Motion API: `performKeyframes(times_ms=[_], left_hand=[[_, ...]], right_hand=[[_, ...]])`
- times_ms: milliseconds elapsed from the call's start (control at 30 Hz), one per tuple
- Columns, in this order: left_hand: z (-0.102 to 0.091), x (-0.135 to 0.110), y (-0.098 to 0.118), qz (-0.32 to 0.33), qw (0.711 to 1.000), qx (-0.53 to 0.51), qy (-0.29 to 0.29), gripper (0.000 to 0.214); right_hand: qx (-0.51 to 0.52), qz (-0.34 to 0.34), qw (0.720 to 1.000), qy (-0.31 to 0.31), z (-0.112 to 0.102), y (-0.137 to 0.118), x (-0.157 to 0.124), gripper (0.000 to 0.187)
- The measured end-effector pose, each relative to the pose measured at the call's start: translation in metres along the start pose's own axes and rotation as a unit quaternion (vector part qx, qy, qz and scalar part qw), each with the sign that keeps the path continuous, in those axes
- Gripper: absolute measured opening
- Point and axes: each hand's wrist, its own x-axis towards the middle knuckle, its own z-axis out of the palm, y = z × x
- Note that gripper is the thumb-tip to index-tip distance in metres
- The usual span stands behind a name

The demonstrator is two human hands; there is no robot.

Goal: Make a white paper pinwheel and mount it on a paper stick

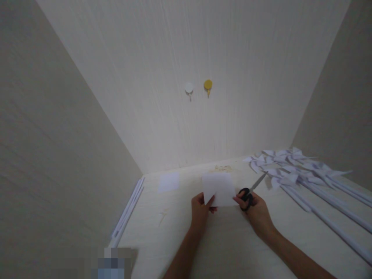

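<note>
A square sheet of white paper (219,186) is held up above the pale table (221,244). My left hand (200,209) grips its lower left corner, thumb in front and fingers behind. My right hand (257,215) has its fingers through the black handles of a pair of scissors (257,182), whose blades look closed and point up to the right. The fingertips of that hand also touch the paper's lower right corner. A second white paper square (169,182) lies flat on the table to the left.
Several paper pinwheels (286,178) on rolled-paper sticks (328,223) lie at the right. More paper rolls (128,213) lie along the left wall. Small tan sticks (223,168) sit by the back wall, which bears a white hook (189,89) and a yellow hook (208,85).
</note>
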Motion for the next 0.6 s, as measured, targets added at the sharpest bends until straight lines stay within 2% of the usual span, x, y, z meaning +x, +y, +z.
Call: performKeyframes(times_ms=[100,233,333,433,500,600], left_hand=[[0.0009,0.0001,-0.0009,-0.019,0.998,-0.051,-0.014,0.026],[-0.0011,0.0017,-0.0009,-0.063,0.976,-0.207,0.012,0.034],[-0.0034,0.0023,0.0002,-0.089,0.96,-0.265,-0.035,0.044],[-0.0043,0.0018,-0.0014,-0.069,0.971,-0.226,-0.032,0.035],[-0.0043,0.0011,-0.0039,-0.055,0.986,-0.153,-0.021,0.027],[-0.0043,0.0003,-0.0069,-0.048,0.997,-0.053,-0.038,0.026]], right_hand=[[0.007,-0.003,1.0,0.007,-0.0004,-0.0005,0.0006,0.022],[-0.004,0.0,1.0,-0.006,-0.0011,0.0006,0.0008,0.022],[-0.004,-0.002,1.0,-0.024,-0.001,0.0017,0.0014,0.022],[0.001,-0.004,1.0,-0.03,-0.0006,0.0015,0.0019,0.022],[0.001,0.0,1.0,-0.018,-0.0002,0.0006,0.0017,0.022],[0.005,0.005,1.0,0.014,0.0002,-0.0016,0.0009,0.023]])
